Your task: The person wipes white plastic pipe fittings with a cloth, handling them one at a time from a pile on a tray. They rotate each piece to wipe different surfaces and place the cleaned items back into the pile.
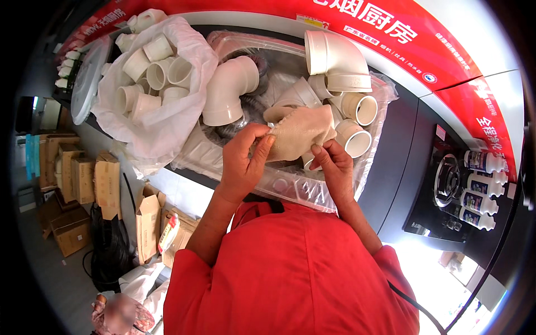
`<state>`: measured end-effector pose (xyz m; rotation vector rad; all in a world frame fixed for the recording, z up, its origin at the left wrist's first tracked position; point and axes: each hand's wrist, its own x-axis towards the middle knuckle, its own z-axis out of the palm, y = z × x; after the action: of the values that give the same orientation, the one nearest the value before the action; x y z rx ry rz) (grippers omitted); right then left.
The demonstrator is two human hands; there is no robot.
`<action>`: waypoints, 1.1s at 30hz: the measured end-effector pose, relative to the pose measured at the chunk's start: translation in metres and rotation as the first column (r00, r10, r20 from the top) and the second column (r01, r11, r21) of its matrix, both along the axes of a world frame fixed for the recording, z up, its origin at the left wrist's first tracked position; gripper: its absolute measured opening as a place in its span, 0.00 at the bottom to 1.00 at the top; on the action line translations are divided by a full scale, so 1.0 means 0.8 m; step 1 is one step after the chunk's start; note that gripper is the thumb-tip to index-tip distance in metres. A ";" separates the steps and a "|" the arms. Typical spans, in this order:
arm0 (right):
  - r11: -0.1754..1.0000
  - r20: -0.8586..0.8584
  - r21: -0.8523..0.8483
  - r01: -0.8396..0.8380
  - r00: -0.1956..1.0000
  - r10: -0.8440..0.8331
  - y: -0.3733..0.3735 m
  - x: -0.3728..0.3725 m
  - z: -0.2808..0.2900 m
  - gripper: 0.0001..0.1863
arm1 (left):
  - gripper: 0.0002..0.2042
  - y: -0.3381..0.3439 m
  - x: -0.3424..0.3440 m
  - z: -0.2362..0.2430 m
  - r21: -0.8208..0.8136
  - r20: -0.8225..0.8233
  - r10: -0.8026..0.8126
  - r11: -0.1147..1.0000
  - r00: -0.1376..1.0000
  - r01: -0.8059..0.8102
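Observation:
Between my two hands a beige cloth point(300, 134) is spread out and creased. My left hand point(244, 162) pinches its left edge between thumb and fingers. Lower on the right side, my right hand point(336, 167) grips a corner of it the same way. Under and behind the cloth, a plastic-wrapped basin point(298, 192) contains white pipe fittings. A large white pipe elbow point(226, 92) lies to the left, another big elbow point(338, 61) at the far right. Short white pipe couplings point(357, 140) sit just right of the cloth, which partly covers other fittings.
A white plastic bag point(162, 131) full of pipe fittings stands left of the basin. Cardboard boxes point(84, 178) are stacked on the floor at left. To the right are a black stove top point(430, 195) and several white bottles point(481, 184). Another person point(123, 315) is at lower left.

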<state>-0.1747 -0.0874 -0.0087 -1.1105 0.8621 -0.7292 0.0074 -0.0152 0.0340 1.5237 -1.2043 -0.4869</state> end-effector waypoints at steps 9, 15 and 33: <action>1.000 0.001 0.009 -0.010 1.000 0.010 -0.004 -0.005 -0.017 0.08 | 0.10 -0.034 0.013 0.021 -0.055 -0.381 -0.122 0.993 0.917 0.109; 0.995 -0.007 0.092 -0.048 0.999 0.048 0.001 -0.008 -0.047 0.08 | 0.10 -0.044 -0.002 0.056 -0.112 -0.505 -0.197 0.980 0.840 0.163; 0.930 0.372 0.355 -0.096 0.927 -0.046 -0.016 -0.012 -0.058 0.12 | 0.08 -0.018 0.033 -0.030 0.112 -0.657 0.197 0.980 0.728 -0.164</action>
<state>-0.1846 -0.1002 -0.0548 -0.6168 0.6203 -0.6939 0.0338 -0.0293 0.0096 1.3087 -0.4741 -0.8458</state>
